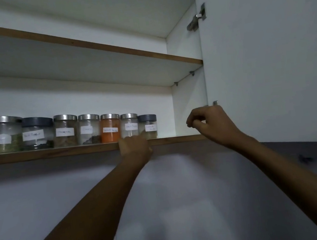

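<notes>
A row of several labelled spice jars stands on the lower shelf (57,153) of an open wall cabinet. My left hand (135,146) reaches up to the shelf's front edge. Its fingertips point up between the clear steel-lidded jar (129,124) and the small dark-lidded jar (148,124) at the right end of the row. I cannot tell whether they touch either jar. My right hand (209,122) hovers in the bare right corner of the shelf, beside the open door (266,55). Its fingers are curled against the thumb, with nothing visible in them.
An orange-filled jar (111,129) stands left of the clear one, with more jars further left. The upper shelf (103,46) shows nothing on it. The white door stands open at the right on metal hinges (196,19). A grey wall lies below the cabinet.
</notes>
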The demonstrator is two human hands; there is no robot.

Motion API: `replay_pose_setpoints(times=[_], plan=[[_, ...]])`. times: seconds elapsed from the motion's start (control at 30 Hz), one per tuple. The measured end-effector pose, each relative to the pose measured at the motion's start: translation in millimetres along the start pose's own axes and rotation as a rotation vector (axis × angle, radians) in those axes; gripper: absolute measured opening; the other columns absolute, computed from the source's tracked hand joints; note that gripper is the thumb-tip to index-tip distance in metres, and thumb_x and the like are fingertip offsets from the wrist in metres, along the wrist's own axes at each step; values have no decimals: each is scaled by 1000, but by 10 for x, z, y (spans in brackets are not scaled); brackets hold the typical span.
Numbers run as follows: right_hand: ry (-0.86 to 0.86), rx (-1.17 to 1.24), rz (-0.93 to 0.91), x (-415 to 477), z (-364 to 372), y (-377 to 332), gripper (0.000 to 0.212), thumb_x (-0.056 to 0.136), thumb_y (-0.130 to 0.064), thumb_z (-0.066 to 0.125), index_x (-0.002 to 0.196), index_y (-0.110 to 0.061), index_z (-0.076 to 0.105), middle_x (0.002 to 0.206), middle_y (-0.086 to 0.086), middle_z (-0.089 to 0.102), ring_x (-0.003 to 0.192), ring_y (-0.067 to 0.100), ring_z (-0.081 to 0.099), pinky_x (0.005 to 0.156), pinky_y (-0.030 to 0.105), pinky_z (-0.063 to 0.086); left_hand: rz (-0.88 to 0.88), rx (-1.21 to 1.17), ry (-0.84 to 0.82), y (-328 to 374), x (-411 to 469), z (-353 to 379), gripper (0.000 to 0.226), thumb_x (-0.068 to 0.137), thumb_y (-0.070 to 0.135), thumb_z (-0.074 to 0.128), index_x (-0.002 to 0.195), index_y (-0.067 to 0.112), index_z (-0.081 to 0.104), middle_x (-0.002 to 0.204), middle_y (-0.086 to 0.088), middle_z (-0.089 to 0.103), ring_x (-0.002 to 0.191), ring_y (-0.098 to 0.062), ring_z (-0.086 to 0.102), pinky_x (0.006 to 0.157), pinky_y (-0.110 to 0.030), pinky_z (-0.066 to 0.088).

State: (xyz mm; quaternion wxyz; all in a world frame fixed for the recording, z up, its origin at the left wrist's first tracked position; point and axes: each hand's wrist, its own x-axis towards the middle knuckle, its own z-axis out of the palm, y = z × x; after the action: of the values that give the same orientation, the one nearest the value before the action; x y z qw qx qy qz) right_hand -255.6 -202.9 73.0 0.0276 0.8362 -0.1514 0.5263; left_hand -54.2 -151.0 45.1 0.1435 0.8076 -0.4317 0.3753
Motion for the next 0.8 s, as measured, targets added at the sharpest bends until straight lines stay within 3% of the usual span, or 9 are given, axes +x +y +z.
replay_pose_setpoints(times=[0.13,0.23,0.37,0.5,0.63,0.8], plan=[[55,44,34,-236,-358,-91,22,81,-1,50,81,-9,70,66,-13,62,61,7,62,72,30,49,-7,-223,143,280,-265,-267,26,91,34,47,96,15,63,97,-6,68,90,-22,62,91,-37,42],[120,81,55,-381,-602,-160,21,81,-6,50,83,-12,70,73,-7,65,63,9,62,61,25,45,56,-578,227,590,-556,-630,28,91,28,48,111,17,65,104,-2,69,94,-19,63,84,-34,49],[214,112,51,-633,-925,-181,27,74,-17,45,82,-12,70,82,-1,69,68,14,61,61,31,48,147,-794,292,1069,-921,-1123,27,89,26,50,111,19,66,102,4,70,93,-12,63,79,-30,51],[303,42,46,-913,-1302,-103,27,75,-19,44,82,-12,68,83,-3,68,76,15,60,67,35,51,200,-901,288,1554,-1113,-1389,27,89,28,50,110,22,67,102,6,70,94,-10,63,82,-34,52],[401,-177,8,-1182,-1714,93,26,75,-16,44,84,-10,67,92,0,66,88,19,57,69,32,46,318,-924,287,2163,-1290,-1509,32,90,30,50,119,21,60,119,5,62,112,-13,54,90,-30,46],[648,-452,-31,-1396,-2160,287,31,76,-11,52,104,-9,66,126,11,56,120,26,45,97,38,34,462,-1006,303,2773,-1475,-1694,58,85,25,57,139,17,39,146,-3,37,136,-20,29,110,-37,31]])
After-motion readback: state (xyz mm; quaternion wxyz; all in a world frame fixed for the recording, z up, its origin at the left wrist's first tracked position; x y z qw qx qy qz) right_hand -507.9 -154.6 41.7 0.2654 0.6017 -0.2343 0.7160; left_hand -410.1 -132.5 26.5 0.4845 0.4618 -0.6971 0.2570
